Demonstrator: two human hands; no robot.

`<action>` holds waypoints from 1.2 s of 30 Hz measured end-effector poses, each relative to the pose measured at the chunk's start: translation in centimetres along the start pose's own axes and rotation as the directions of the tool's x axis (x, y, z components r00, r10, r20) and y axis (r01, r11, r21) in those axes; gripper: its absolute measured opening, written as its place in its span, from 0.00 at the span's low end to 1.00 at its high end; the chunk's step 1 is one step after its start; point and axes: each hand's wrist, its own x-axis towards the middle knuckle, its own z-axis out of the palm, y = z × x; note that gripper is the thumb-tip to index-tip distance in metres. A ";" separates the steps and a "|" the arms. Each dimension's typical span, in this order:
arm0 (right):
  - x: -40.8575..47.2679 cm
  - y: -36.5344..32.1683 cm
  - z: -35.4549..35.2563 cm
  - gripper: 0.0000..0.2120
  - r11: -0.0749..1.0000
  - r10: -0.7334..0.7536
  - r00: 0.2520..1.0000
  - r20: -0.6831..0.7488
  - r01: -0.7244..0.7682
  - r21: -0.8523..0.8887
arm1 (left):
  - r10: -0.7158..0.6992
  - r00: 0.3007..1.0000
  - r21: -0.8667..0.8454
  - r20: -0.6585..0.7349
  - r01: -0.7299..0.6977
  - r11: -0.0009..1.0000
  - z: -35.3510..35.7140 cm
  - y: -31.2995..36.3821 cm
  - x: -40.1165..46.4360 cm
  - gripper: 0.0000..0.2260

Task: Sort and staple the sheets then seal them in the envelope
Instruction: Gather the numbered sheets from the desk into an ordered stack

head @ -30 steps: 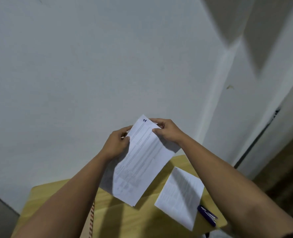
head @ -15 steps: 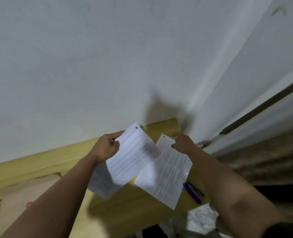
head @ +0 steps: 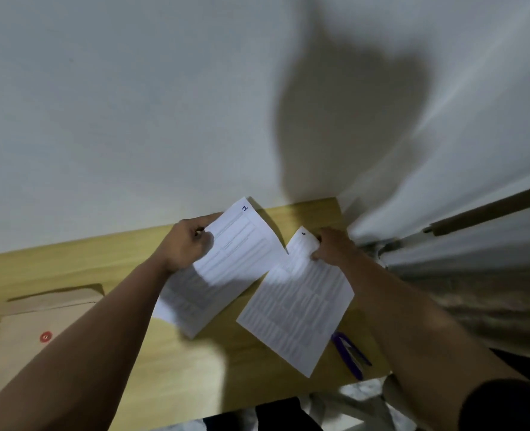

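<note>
My left hand [head: 187, 245] grips the top left edge of a small stack of printed sheets [head: 226, 269], held tilted just above the wooden table [head: 195, 368]; the top sheet carries a handwritten number at its corner. My right hand [head: 332, 247] pinches the top corner of a separate printed sheet [head: 298, 306] that lies on the table to the right of the stack. A purple stapler [head: 349, 353] lies by that sheet's right edge, partly under my right forearm. A brown envelope [head: 37, 325] with a red string button lies at the left, partly covered by my left forearm.
A white wall [head: 133, 104] stands right behind the table. The table's right edge and front edge are close to the sheet and stapler. A door or wall corner [head: 444, 228] with a dark rail rises at the right. Pale floor shows below the front edge.
My right hand let go of the held stack, moved right and took the corner of the sheet on the table. The stack came down with my left hand. The view tilted down.
</note>
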 end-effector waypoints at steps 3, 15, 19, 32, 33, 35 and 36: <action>-0.2 -0.2 -0.3 0.17 0.995 -0.085 0.991 -0.104 0.091 0.047 | -0.022 1.000 0.013 -0.018 0.022 1.000 -0.7 -0.6 -0.4 0.27; -6.1 -8.5 -6.0 0.18 0.978 -0.187 0.878 -0.441 0.209 0.002 | 0.090 0.985 0.103 -0.146 -0.075 0.992 -4.6 -2.2 -6.2 0.25; -12.1 -13.4 -8.5 0.13 0.907 -0.285 0.839 -0.464 0.393 0.152 | 0.174 0.966 0.119 -0.191 -0.153 0.981 -6.9 -2.2 -9.9 0.25; -31.6 -26.4 -12.2 0.10 0.582 -0.440 0.822 -0.362 0.568 0.582 | 0.349 0.795 0.120 -0.496 -0.336 0.934 -15.5 1.9 -22.3 0.05; -32.4 -27.3 -12.2 0.10 0.567 -0.457 0.818 -0.351 0.571 0.593 | 0.353 0.774 0.120 -0.525 -0.344 0.931 -15.9 2.3 -22.9 0.05; -34.0 -28.8 -12.4 0.11 0.532 -0.487 0.804 -0.342 0.584 0.614 | 0.351 0.735 0.129 -0.580 -0.342 0.931 -16.7 2.8 -24.0 0.03; -34.7 -29.4 -12.5 0.11 0.517 -0.499 0.798 -0.338 0.587 0.623 | 0.347 0.722 0.130 -0.598 -0.339 0.932 -17.1 2.9 -24.4 0.03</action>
